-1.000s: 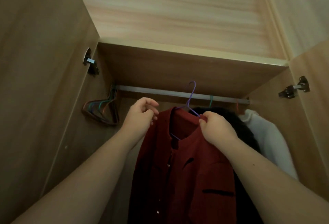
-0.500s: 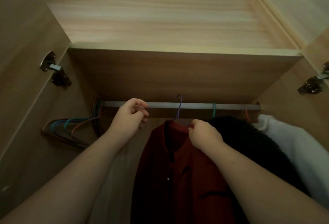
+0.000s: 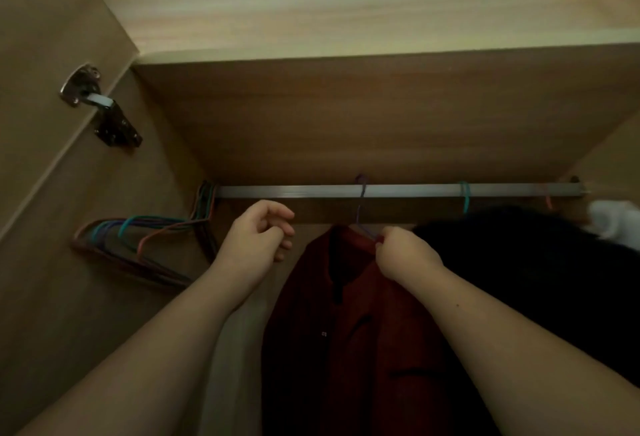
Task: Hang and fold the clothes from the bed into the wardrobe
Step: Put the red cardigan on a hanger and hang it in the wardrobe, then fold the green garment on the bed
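Observation:
A dark red buttoned shirt (image 3: 360, 338) hangs on a purple wire hanger (image 3: 361, 207) whose hook sits over the metal wardrobe rail (image 3: 294, 190). My right hand (image 3: 405, 255) pinches the shirt's collar at the hanger's right shoulder. My left hand (image 3: 258, 238) hovers just left of the shirt, below the rail, fingers loosely curled with nothing in them.
A bundle of several empty coloured hangers (image 3: 145, 245) hangs at the rail's left end. A black garment (image 3: 526, 280) on a teal hanger and a white garment (image 3: 613, 224) hang to the right. A wooden shelf (image 3: 346, 51) lies above; a door hinge (image 3: 104, 106) at left.
The hanger's hook went up and over the rail, so the red shirt now hangs there. My left hand came off the shirt's left shoulder and drifted slightly left.

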`<state>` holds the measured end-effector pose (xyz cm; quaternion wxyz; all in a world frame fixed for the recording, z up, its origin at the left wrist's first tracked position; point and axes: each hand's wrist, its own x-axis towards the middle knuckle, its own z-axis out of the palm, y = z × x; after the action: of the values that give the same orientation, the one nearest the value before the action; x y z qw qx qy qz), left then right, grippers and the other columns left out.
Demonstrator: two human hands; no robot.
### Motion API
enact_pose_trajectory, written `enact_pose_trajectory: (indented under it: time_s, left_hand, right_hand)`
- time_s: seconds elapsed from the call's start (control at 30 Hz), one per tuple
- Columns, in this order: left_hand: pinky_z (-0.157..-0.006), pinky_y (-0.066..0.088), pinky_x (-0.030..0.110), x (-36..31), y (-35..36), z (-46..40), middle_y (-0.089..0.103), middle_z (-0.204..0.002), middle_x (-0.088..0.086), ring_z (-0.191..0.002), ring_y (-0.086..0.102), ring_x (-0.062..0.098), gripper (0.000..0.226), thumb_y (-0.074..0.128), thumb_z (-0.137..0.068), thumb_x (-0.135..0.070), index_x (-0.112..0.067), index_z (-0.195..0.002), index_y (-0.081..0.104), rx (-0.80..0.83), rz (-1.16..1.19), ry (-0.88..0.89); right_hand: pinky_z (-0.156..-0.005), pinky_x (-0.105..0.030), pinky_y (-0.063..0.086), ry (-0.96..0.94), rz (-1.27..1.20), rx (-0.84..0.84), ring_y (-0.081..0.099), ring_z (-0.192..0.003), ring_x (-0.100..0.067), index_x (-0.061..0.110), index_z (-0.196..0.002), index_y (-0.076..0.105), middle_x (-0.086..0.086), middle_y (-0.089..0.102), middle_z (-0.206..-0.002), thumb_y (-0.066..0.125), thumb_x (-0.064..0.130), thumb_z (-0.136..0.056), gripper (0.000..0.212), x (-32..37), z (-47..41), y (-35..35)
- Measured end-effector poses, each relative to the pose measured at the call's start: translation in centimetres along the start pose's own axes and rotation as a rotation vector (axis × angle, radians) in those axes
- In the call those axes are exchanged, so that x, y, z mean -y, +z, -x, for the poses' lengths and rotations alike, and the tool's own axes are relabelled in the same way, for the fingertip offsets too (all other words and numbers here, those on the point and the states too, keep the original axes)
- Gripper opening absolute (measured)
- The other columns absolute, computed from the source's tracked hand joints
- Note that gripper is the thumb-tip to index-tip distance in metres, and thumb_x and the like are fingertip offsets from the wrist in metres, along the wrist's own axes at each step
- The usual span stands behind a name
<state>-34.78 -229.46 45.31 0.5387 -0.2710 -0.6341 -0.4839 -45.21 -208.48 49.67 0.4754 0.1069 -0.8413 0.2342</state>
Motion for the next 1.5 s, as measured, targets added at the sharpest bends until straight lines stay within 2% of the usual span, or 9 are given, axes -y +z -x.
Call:
enact_pose_trajectory:
  time_s: [0.27, 0.43, 0.6, 0.73, 0.83, 0.97, 1.23, 1.37, 1.5]
  left_hand:
    - [-0.061, 0.051, 0.03, -0.7, 0.3, 1.6, 0.063, -0.086, 0.004, -0.075, 0.063, 0.017, 0.035, 0.04, -0.089, 0.011, -0.016, -0.098, 0.06, 0.031, -0.035, -0.007]
    - [-0.06, 0.05, 0.029, -3.1, -0.1, 2.8, 0.062, -0.087, 0.006, -0.073, 0.061, 0.018, 0.035, 0.037, -0.089, 0.012, -0.013, -0.098, 0.06, 0.038, 0.01, 0.004]
    - [-0.063, 0.054, 0.029, -4.5, -0.4, 4.7, 0.062, -0.095, 0.005, -0.077, 0.063, 0.016, 0.034, 0.042, -0.09, 0.008, -0.018, -0.1, 0.062, 0.066, 0.022, -0.037]
    - [-0.062, 0.053, 0.031, -4.7, 0.2, 7.4, 0.06, -0.095, 0.006, -0.076, 0.062, 0.017, 0.035, 0.041, -0.089, 0.01, -0.016, -0.1, 0.061, 0.076, 0.116, -0.08]
    - [-0.057, 0.051, 0.026, -4.9, 0.9, 10.2, 0.059, -0.091, 0.005, -0.071, 0.061, 0.015, 0.036, 0.04, -0.088, 0.012, -0.016, -0.097, 0.06, 0.087, 0.211, -0.089]
    - [-0.056, 0.048, 0.026, -5.5, 2.9, 15.1, 0.06, -0.083, 0.003, -0.065, 0.059, 0.013, 0.036, 0.039, -0.087, 0.014, -0.014, -0.097, 0.059, 0.155, 0.401, -0.153]
    - [-0.061, 0.049, 0.029, -9.7, 7.0, 28.7, 0.063, -0.08, 0.001, -0.065, 0.061, 0.015, 0.037, 0.04, -0.09, 0.014, -0.016, -0.1, 0.058, 0.334, 0.639, -0.351]
    - [-0.061, 0.051, 0.026, -13.4, 7.5, 36.8, 0.063, -0.082, 0.003, -0.067, 0.062, 0.016, 0.035, 0.042, -0.093, 0.011, -0.019, -0.1, 0.057, 0.412, 0.721, -0.415]
    - [-0.061, 0.051, 0.029, -19.1, 8.6, 44.5, 0.064, -0.08, 0.002, -0.067, 0.062, 0.016, 0.032, 0.043, -0.093, 0.01, -0.018, -0.102, 0.056, 0.549, 0.788, -0.487]
  right_hand:
    - [-0.095, -0.047, 0.053, -0.02, 0.151, 0.138, 0.062, -0.111, -0.035, 0.016, -0.131, 0.06, -0.01, 0.064, -0.127, 0.053, 0.035, -0.093, 0.043, 1.3, 1.1, -2.2]
    - [-0.09, -0.044, 0.052, -0.091, 0.308, 0.009, 0.062, -0.109, -0.032, 0.023, -0.121, 0.063, -0.005, 0.066, -0.119, 0.059, 0.051, -0.09, 0.043, 1.0, 3.3, -6.5]
    - [-0.082, -0.042, 0.057, -0.095, 0.198, -0.091, 0.064, -0.099, -0.028, 0.028, -0.117, 0.06, -0.004, 0.068, -0.112, 0.052, 0.038, -0.091, 0.029, 0.1, 6.8, -8.6]
    - [-0.074, -0.036, 0.056, -0.065, 0.006, -0.061, 0.061, -0.088, -0.019, 0.028, -0.135, 0.047, -0.001, 0.063, -0.111, 0.052, 0.026, -0.092, 0.043, -1.2, 11.2, -9.5]
    - [-0.09, -0.038, 0.052, -0.059, -0.121, -0.042, 0.059, -0.109, -0.021, 0.032, -0.145, 0.034, -0.002, 0.054, -0.134, 0.057, 0.029, -0.091, 0.059, -2.5, 15.8, -9.8]
    - [-0.1, -0.029, 0.042, -0.021, -0.189, -0.131, 0.051, -0.124, -0.012, 0.033, -0.142, 0.039, 0.003, 0.051, -0.138, 0.057, 0.023, -0.093, 0.053, -4.5, 23.8, -11.0]
    - [-0.08, -0.016, 0.048, 0.261, -0.401, -0.197, 0.061, -0.096, -0.005, 0.03, -0.118, 0.052, 0.004, 0.064, -0.105, 0.052, 0.003, -0.093, 0.037, -8.3, 42.0, -18.5]
    - [-0.082, -0.023, 0.051, 0.373, -0.382, -0.273, 0.063, -0.09, -0.009, 0.034, -0.113, 0.053, 0.004, 0.066, -0.095, 0.051, -0.002, -0.092, 0.042, -9.0, 51.7, -23.4]
    - [-0.086, -0.041, 0.057, 0.494, -0.327, -0.284, 0.066, -0.093, -0.013, 0.034, -0.116, 0.054, 0.006, 0.066, -0.094, 0.052, 0.001, -0.095, 0.039, -9.1, 60.1, -29.5]
